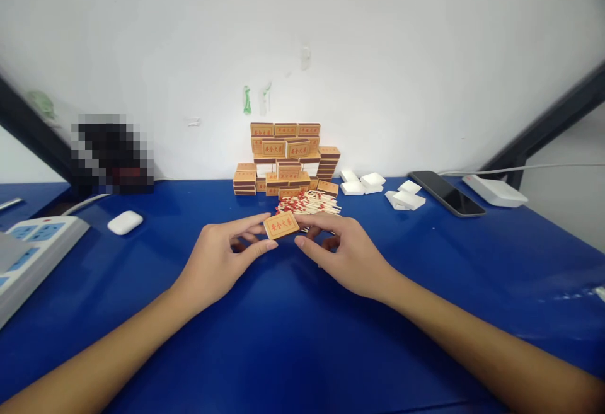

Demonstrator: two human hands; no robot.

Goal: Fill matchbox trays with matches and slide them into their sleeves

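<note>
I read this as a plain work desk in an office-like room — a blue table (pixel 293 338) pushed against a bare white wall (pixel 331 36), with a power strip (pixel 33 244), a phone (pixel 447 193) and a white charging box (pixel 494 190) with its cable lying about. The stack of matchboxes (pixel 286 159), loose matches (pixel 309 201) and white inner trays (pixel 378 188) make it look like a small hand-assembly bench — nothing domestic shows anywhere I can see.
</note>
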